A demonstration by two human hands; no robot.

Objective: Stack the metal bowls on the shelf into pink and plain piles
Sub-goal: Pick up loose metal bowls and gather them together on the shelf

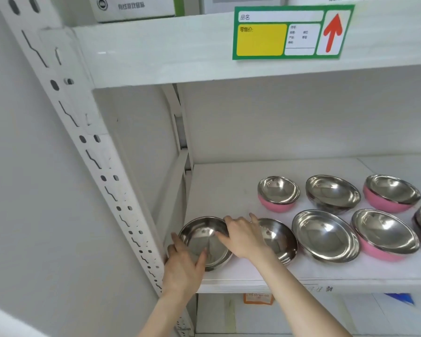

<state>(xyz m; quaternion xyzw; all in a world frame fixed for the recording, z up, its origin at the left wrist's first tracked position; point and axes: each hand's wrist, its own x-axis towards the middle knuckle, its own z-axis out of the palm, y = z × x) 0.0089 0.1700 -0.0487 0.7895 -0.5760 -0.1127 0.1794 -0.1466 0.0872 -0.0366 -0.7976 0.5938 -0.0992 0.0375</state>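
Two hands are on the white shelf (219,190) at its left end, both on bowls. My left hand (182,266) grips the leftmost plain bowl (204,242) by its near rim, thumb hooked inside, fingers wrapped around the outside; the bowl is tipped up toward me, close to the slotted upright (93,152). My right hand (243,237) lies spread between that bowl and the next plain bowl (277,239), fingers curled over the far rim of the leftmost one while the palm covers the left edge of its neighbour — whether it truly pinches either rim I cannot tell.

Further right in the front row sit a large plain bowl (326,235) and a pink bowl (384,234). Behind them stand a small pink bowl (277,194), a plain bowl (332,193) and another pink bowl (391,193) — all apart, none stacked. A green and yellow price tag (287,32) hangs on the shelf edge above.
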